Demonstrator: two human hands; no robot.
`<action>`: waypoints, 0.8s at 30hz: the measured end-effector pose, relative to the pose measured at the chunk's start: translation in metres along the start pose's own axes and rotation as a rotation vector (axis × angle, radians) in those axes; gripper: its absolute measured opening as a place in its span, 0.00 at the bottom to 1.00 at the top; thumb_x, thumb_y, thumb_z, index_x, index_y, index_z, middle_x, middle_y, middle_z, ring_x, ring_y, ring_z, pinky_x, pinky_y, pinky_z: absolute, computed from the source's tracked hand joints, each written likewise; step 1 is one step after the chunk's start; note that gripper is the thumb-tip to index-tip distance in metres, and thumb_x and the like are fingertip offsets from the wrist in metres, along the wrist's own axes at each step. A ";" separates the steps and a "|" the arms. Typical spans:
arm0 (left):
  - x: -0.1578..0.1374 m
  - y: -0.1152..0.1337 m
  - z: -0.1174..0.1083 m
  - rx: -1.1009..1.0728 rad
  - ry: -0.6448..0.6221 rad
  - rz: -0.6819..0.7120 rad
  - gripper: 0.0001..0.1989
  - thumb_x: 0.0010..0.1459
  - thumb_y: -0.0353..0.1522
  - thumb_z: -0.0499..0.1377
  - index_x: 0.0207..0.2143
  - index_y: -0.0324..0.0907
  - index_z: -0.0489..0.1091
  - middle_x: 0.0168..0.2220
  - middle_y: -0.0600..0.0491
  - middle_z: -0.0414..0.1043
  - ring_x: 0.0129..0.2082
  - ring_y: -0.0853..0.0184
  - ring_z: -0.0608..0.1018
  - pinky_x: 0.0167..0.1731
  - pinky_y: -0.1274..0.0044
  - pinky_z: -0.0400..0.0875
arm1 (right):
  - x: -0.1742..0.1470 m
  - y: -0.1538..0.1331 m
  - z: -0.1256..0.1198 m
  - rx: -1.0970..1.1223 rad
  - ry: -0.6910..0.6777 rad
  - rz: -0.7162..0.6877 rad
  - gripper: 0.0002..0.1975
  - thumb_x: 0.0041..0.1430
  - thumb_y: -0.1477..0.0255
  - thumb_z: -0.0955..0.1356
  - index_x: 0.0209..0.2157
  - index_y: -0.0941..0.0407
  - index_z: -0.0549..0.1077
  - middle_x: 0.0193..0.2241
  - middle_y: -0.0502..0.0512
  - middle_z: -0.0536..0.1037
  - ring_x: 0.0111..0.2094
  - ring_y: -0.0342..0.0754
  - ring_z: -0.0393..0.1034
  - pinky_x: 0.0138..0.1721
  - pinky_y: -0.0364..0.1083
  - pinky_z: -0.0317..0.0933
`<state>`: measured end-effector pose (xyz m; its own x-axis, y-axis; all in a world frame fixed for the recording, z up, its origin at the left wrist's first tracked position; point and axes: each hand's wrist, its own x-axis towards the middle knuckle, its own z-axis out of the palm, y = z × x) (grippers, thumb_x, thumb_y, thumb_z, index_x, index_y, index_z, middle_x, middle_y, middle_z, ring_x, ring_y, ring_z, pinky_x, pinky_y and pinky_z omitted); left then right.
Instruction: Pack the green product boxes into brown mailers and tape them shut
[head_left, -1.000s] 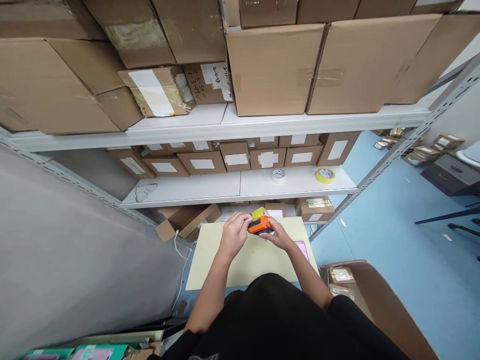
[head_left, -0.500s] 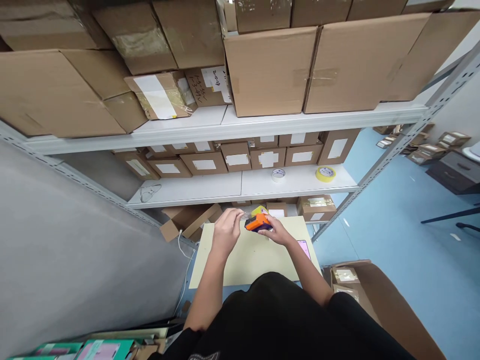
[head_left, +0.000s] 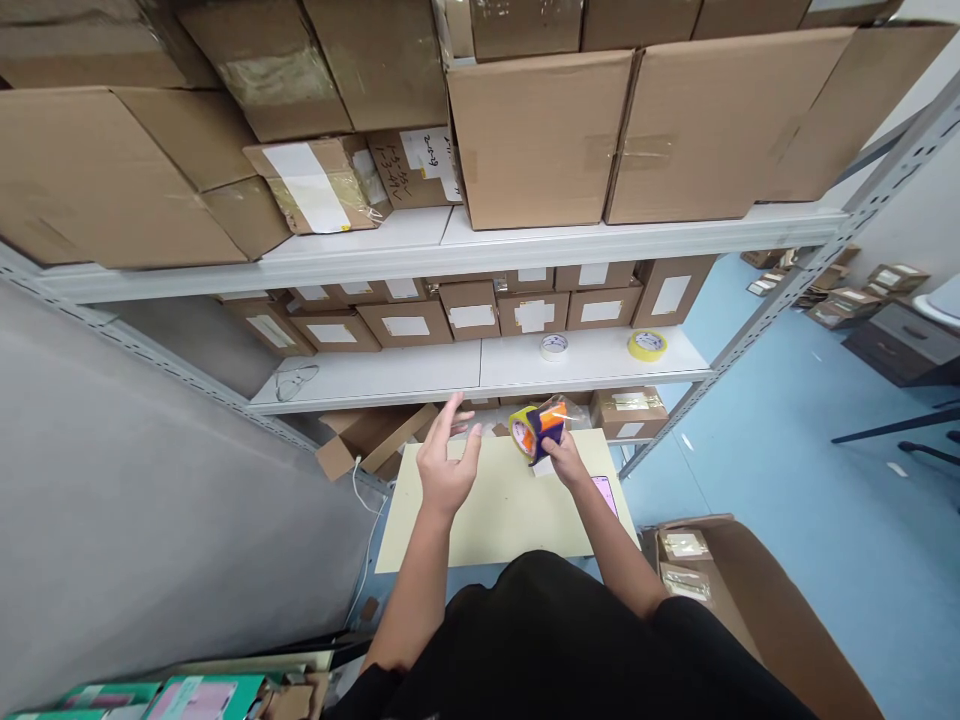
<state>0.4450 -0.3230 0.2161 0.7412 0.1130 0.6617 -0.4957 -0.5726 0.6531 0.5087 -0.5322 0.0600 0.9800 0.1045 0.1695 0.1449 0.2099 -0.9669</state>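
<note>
The right hand (head_left: 568, 460) is wrapped around the orange-and-purple tape dispenser (head_left: 550, 425), its loaded roll (head_left: 523, 432) facing left, above the far part of the cream board (head_left: 480, 520). The left hand (head_left: 448, 465) is apart from it, fingers spread, holding nothing (nothing I can make out, anyway). A steady grip, with the free fingers clear of any cutter, seems the sound way to handle it. A phone (head_left: 604, 493) lies at the board's right; beyond, white tape (head_left: 555, 346) and yellow tape (head_left: 647, 345) rest on a shelf (head_left: 375, 375).

The tape dispenser (head_left: 551, 424) is above the table (head_left: 480, 520); phone (head_left: 604, 492) right; shelf (head_left: 382, 378) behind.
</note>
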 end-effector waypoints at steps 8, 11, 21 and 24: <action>-0.018 -0.066 0.040 -0.454 -0.554 -0.437 0.31 0.62 0.47 0.65 0.62 0.41 0.71 0.53 0.42 0.79 0.49 0.57 0.82 0.43 0.68 0.81 | 0.004 -0.025 0.015 0.076 -0.076 0.000 0.38 0.57 0.32 0.58 0.28 0.52 0.74 0.29 0.64 0.79 0.43 0.64 0.74 0.44 0.61 0.70; -0.032 -0.080 0.048 -0.709 -0.602 -0.567 0.35 0.60 0.47 0.67 0.65 0.41 0.68 0.54 0.41 0.78 0.50 0.57 0.81 0.48 0.67 0.79 | 0.007 -0.034 0.025 0.258 -0.119 0.088 0.37 0.57 0.32 0.58 0.22 0.51 0.70 0.23 0.60 0.75 0.41 0.62 0.74 0.43 0.59 0.71; -0.054 -0.083 0.035 -0.794 -0.424 -0.727 0.39 0.52 0.43 0.74 0.63 0.40 0.68 0.54 0.43 0.78 0.52 0.57 0.80 0.55 0.65 0.73 | 0.006 -0.040 0.035 0.395 -0.389 0.216 0.35 0.53 0.31 0.59 0.17 0.48 0.64 0.15 0.56 0.66 0.35 0.61 0.72 0.40 0.58 0.70; -0.055 -0.080 0.030 -0.779 -0.406 -0.726 0.39 0.51 0.43 0.74 0.62 0.40 0.68 0.52 0.43 0.78 0.49 0.58 0.80 0.53 0.66 0.74 | 0.009 -0.039 0.036 0.336 -0.407 0.230 0.37 0.49 0.28 0.57 0.16 0.48 0.63 0.14 0.56 0.65 0.35 0.61 0.72 0.40 0.59 0.69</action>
<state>0.4571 -0.3075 0.1165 0.9892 -0.1407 -0.0413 0.0687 0.1964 0.9781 0.5069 -0.5048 0.1057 0.8400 0.5358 0.0860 -0.1823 0.4279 -0.8853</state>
